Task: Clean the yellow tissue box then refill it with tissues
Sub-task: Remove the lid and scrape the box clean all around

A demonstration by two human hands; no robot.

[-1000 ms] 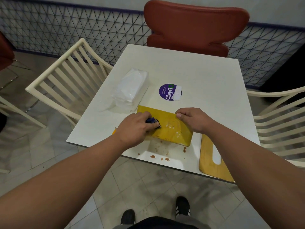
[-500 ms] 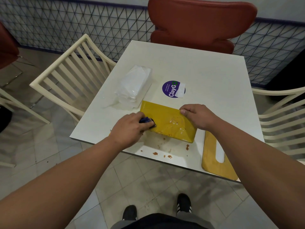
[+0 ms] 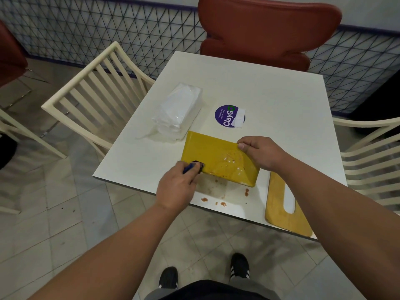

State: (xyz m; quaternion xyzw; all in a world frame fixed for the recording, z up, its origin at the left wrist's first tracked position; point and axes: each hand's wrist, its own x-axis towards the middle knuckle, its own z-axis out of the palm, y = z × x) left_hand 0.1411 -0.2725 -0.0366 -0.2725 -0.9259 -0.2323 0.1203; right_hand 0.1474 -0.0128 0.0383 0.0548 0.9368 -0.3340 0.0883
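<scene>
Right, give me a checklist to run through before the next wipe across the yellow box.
1. Box held steady: ok, right hand grips the yellow box at its far right corner.
2. Cloth in grip: ok, left hand holds the blue cloth at the box's near left edge.
3. Box surface clean: not ok, smears remain on top.
4. Table clean: not ok, red spots lie near the front edge.
5. Tissue pack ready: ok, lying beside the box.
6. Lid clean: cannot tell.

left hand (image 3: 176, 188) with blue cloth (image 3: 193, 167) wiped leftward to yellow tissue box (image 3: 218, 158) edge
</scene>
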